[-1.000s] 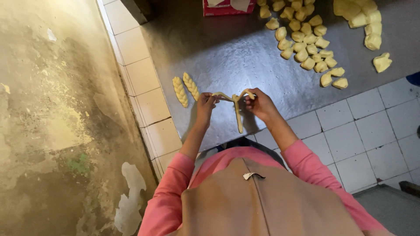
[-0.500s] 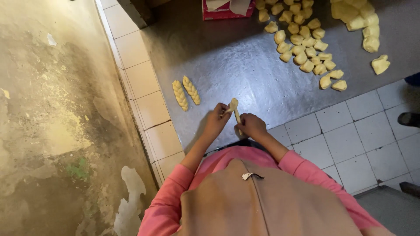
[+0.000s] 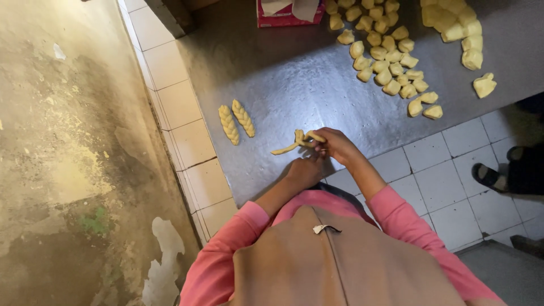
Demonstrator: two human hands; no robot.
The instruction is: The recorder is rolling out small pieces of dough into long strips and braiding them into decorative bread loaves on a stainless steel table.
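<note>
Two finished dough braids (image 3: 236,120) are lying side by side on the metal worktop (image 3: 294,73), and one half-twisted dough strip (image 3: 296,143) is sitting to their right. About twenty-five small dough lumps (image 3: 388,62) are clustering farther right of the braids, with one red box (image 3: 288,14) standing beyond them.

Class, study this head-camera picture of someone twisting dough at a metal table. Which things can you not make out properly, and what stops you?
- Left hand: its fingers curl under, so any grip on the dough strand is hidden.
- Right hand: its fingers cover the strand's twisted end.
- Red box: cut off by the top edge.
- Large dough chunks: partly cut off at the top.
- Sandalled foot: its owner is lost in shadow at the right edge.
</note>
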